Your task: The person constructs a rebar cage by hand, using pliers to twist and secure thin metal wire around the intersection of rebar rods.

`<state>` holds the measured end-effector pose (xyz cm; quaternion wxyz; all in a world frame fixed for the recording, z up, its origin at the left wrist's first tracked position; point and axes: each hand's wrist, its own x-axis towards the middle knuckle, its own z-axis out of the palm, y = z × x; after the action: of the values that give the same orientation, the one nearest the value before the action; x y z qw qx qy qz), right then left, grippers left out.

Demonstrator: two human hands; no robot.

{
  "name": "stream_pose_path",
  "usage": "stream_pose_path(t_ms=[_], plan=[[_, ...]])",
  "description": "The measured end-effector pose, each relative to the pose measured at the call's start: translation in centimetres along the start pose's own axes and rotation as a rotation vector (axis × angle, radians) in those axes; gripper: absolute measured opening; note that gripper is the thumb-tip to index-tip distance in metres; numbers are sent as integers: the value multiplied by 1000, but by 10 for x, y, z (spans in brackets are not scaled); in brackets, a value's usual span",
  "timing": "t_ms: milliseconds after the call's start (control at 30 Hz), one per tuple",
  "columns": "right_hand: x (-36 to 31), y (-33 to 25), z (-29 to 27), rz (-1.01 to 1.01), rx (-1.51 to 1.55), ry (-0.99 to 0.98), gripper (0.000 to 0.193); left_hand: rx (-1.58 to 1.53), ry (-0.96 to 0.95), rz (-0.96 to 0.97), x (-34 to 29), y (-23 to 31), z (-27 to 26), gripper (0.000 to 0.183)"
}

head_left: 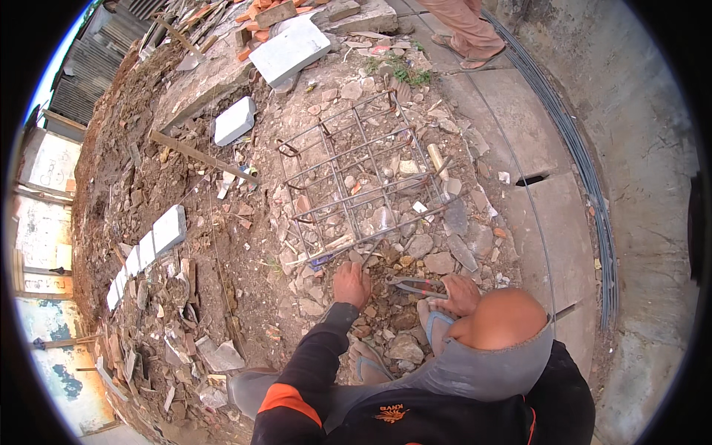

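A rusty steel rebar grid [356, 174] lies flat on stony rubble in front of me. My left hand [350, 282] rests knuckles up on the stones at the grid's near edge, with its fingertips at a bar end; what they grip is hidden. My right hand [461, 293] is closed around the handles of metal pincers [412, 285], which point left toward my left hand just above the rubble. My bent knee [512, 319] and my blue-strapped sandal [436, 326] sit right below that hand.
White blocks [291, 50] [234, 121] [167, 230] lie on the dirt at the back and left. A wooden plank [200, 156] lies left of the grid. Concrete slabs [552, 222] and a curved bundle of steel rods [593, 185] run along the right. Another person's legs [467, 30] stand at the top.
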<state>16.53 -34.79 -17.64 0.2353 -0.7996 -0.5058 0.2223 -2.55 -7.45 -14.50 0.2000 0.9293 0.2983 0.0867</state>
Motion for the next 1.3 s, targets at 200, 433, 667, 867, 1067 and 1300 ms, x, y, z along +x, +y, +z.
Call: stream_pose_path(t_ms=[200, 433, 667, 867, 1067, 1300], plan=[[22, 6, 6, 27, -23, -231, 61, 166, -120, -320, -40, -33, 41, 23], [24, 13, 9, -2, -16, -189, 62, 7, -127, -252, -61, -50, 19, 18], [27, 21, 5, -8, -39, -217, 67, 100, -231, -130, -81, -28, -72, 22], [60, 9, -111, 276, 301, -213, 46, 362, -99, 200, -25, 16, -201, 35], [105, -55, -290, -74, 391, 527, 30, 637, -36, 538, 116, 101, -247, 25], [221, -173, -347, -650, -27, 511, 44, 801, -134, 714, 207, 174, -214, 12]])
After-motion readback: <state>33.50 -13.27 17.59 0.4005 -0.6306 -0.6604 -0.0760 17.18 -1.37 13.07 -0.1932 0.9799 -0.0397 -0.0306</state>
